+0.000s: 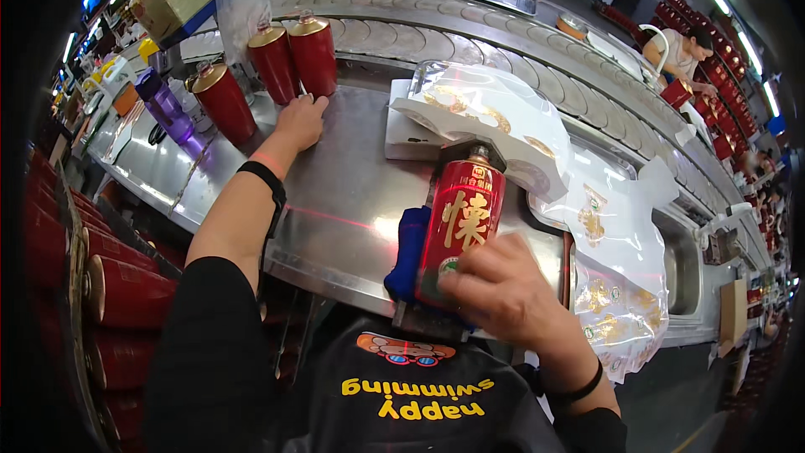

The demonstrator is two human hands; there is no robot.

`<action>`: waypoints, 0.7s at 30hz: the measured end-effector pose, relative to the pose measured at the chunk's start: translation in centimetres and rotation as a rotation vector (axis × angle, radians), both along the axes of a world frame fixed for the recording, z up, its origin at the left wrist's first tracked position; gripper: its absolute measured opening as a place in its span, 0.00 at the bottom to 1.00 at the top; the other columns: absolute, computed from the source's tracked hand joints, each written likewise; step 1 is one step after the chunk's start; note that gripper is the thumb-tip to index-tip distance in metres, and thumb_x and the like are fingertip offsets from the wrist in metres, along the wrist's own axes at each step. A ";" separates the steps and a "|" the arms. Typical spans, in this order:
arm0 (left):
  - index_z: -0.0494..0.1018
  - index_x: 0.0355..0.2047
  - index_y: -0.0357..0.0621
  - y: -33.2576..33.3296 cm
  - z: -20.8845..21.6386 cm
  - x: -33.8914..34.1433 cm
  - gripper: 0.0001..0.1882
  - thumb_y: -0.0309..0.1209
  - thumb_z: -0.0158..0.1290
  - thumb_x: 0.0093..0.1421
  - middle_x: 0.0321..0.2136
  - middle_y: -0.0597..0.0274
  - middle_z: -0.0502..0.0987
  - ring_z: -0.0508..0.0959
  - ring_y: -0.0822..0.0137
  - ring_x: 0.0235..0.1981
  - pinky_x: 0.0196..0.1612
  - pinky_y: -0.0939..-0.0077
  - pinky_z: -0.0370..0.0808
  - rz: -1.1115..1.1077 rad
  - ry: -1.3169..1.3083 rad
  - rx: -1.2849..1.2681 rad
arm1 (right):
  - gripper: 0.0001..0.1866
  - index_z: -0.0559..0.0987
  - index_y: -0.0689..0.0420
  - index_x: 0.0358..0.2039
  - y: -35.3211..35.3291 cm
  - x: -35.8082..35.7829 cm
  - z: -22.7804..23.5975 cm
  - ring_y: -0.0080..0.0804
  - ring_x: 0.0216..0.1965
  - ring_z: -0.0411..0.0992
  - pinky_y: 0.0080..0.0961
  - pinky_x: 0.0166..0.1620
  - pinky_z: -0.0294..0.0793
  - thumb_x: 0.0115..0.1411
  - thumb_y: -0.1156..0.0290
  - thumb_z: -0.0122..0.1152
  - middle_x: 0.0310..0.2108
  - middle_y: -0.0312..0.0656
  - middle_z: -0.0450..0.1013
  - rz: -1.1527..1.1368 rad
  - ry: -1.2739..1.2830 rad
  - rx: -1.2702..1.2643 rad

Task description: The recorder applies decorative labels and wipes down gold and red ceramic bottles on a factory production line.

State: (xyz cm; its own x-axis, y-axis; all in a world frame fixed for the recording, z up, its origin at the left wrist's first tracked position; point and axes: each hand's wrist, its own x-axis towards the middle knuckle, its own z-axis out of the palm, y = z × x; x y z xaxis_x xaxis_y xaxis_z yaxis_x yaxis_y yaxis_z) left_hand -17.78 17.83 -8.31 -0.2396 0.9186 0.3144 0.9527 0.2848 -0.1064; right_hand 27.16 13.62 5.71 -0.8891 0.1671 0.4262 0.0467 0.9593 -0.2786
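My left hand point(300, 123) reaches forward to the bases of two plain red bottles point(272, 59) with gold tops; its fingers are bent, and anything in them is hidden. Another red bottle point(224, 105) stands to the left of them. In front of me a red bottle with gold lettering point(464, 210) leans back, its neck pointing away, against a blue cloth point(408, 252). My right hand point(507, 289) is at that bottle's lower end, fingers curled and partly blurred. Whether it pinches something there is hidden.
White decal sheets with gold figures point(495, 105) lie over a tray, more sheets point(599, 218) to the right by a sink point(683, 264). A purple drinking bottle point(163, 105) stands left. Behind runs a slatted conveyor point(402, 38). Red bottles fill racks point(126, 289) at lower left. Another person point(683, 54) works far right.
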 end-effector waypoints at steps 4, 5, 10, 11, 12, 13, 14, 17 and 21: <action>0.70 0.42 0.39 -0.9 -0.9 -2.4 0.12 0.28 0.51 0.58 0.41 0.44 0.76 0.77 0.49 0.46 0.45 0.54 0.76 0.015 -0.028 0.121 | 0.10 0.79 0.57 0.36 4.2 -0.7 -1.5 0.42 0.31 0.76 0.36 0.36 0.74 0.56 0.68 0.68 0.29 0.45 0.76 -0.109 0.018 -0.370; 0.71 0.43 0.41 -1.0 -1.6 -3.3 0.13 0.29 0.51 0.58 0.39 0.45 0.76 0.78 0.50 0.43 0.42 0.55 0.76 0.019 -0.026 0.203 | 0.10 0.78 0.59 0.35 5.2 -1.2 -1.9 0.46 0.29 0.76 0.37 0.33 0.75 0.58 0.68 0.66 0.29 0.50 0.77 -0.395 0.136 -0.376; 0.72 0.45 0.41 -3.1 5.9 11.3 0.15 0.35 0.54 0.61 0.28 0.65 0.74 0.71 0.74 0.24 0.23 0.78 0.65 -0.007 -1.544 0.385 | 0.16 0.74 0.63 0.52 5.0 -1.0 -4.1 0.21 0.39 0.74 0.20 0.43 0.75 0.68 0.68 0.58 0.41 0.41 0.77 -0.513 0.705 -1.090; 0.72 0.46 0.42 -4.0 7.8 15.5 0.15 0.37 0.54 0.63 0.27 0.69 0.73 0.66 0.82 0.21 0.19 0.85 0.56 -0.110 -1.849 0.402 | 0.18 0.73 0.63 0.55 4.5 -1.9 -4.4 0.21 0.42 0.74 0.19 0.47 0.74 0.68 0.68 0.58 0.44 0.40 0.77 -0.464 0.771 -1.173; 0.73 0.46 0.45 -4.1 8.7 17.9 0.15 0.39 0.54 0.63 0.26 0.72 0.72 0.64 0.83 0.20 0.19 0.87 0.54 -0.161 -1.918 0.230 | 0.21 0.72 0.63 0.58 4.6 -2.5 -5.0 0.23 0.44 0.73 0.20 0.49 0.73 0.68 0.68 0.59 0.46 0.42 0.76 -0.456 0.753 -1.201; 0.72 0.47 0.45 -4.6 9.6 20.9 0.16 0.40 0.54 0.64 0.26 0.72 0.74 0.63 0.83 0.18 0.19 0.88 0.54 -0.268 -1.853 0.182 | 0.21 0.72 0.64 0.57 4.8 -3.0 -5.6 0.25 0.44 0.74 0.22 0.49 0.73 0.66 0.69 0.61 0.45 0.43 0.76 -0.493 0.715 -1.074; 0.70 0.50 0.44 -5.3 11.0 23.6 0.15 0.36 0.53 0.66 0.31 0.69 0.76 0.69 0.83 0.24 0.22 0.88 0.61 -0.321 -2.002 0.165 | 0.21 0.72 0.63 0.57 5.1 -3.3 -6.3 0.26 0.45 0.74 0.23 0.50 0.73 0.65 0.70 0.62 0.45 0.43 0.76 -0.538 0.654 -0.893; 0.67 0.47 0.41 -5.7 8.0 24.2 0.14 0.27 0.55 0.63 0.35 0.66 0.76 0.74 0.78 0.38 0.43 0.78 0.73 -0.502 -1.587 0.343 | 0.21 0.73 0.63 0.56 4.5 -3.6 -6.8 0.28 0.45 0.74 0.24 0.51 0.72 0.63 0.71 0.63 0.45 0.43 0.76 -0.577 0.584 -0.784; 0.67 0.48 0.41 -7.6 4.5 23.8 0.13 0.28 0.53 0.64 0.35 0.67 0.75 0.72 0.79 0.38 0.43 0.81 0.71 -0.350 -2.200 0.399 | 0.20 0.71 0.62 0.55 3.8 -1.3 -7.7 0.26 0.43 0.74 0.23 0.47 0.75 0.64 0.74 0.62 0.44 0.44 0.76 -0.619 0.655 -0.922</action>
